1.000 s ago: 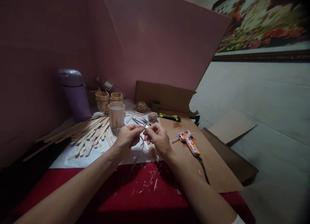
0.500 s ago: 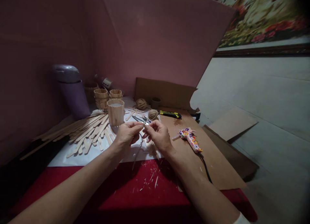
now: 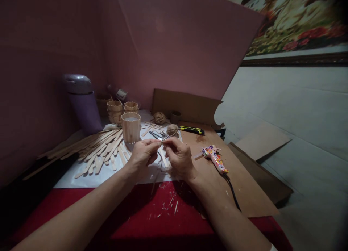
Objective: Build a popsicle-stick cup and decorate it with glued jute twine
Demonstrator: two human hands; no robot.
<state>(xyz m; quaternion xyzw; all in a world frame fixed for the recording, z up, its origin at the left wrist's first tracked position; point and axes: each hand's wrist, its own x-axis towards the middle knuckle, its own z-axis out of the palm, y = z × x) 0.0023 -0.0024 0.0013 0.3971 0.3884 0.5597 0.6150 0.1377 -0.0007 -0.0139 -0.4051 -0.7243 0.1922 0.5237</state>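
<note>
My left hand (image 3: 145,155) and my right hand (image 3: 179,157) meet over the front of the white sheet, fingertips nearly touching. Both are closed in a pinch on a thin strand of twine (image 3: 155,178), whose loose end hangs below them. The pinched part is mostly hidden by the fingers. Just beyond the fingertips lie scissors (image 3: 155,135), pointing away to the left. A ball of twine (image 3: 172,130) sits behind my right hand. To the left of it stands a round cup faced with wooden sticks (image 3: 131,130).
Craft sticks (image 3: 102,149) fan out at left, beside a purple flask (image 3: 85,111). More wooden cups (image 3: 114,111) stand behind. A utility knife (image 3: 191,130) and a flowered glue gun (image 3: 216,159) with its cord lie on cardboard (image 3: 244,193). Wood slivers litter the red cloth (image 3: 130,222).
My right hand has turned, its fingers closing in more over the twine toward my left fingertips. The view has shifted slightly; the things on the table stay put.
</note>
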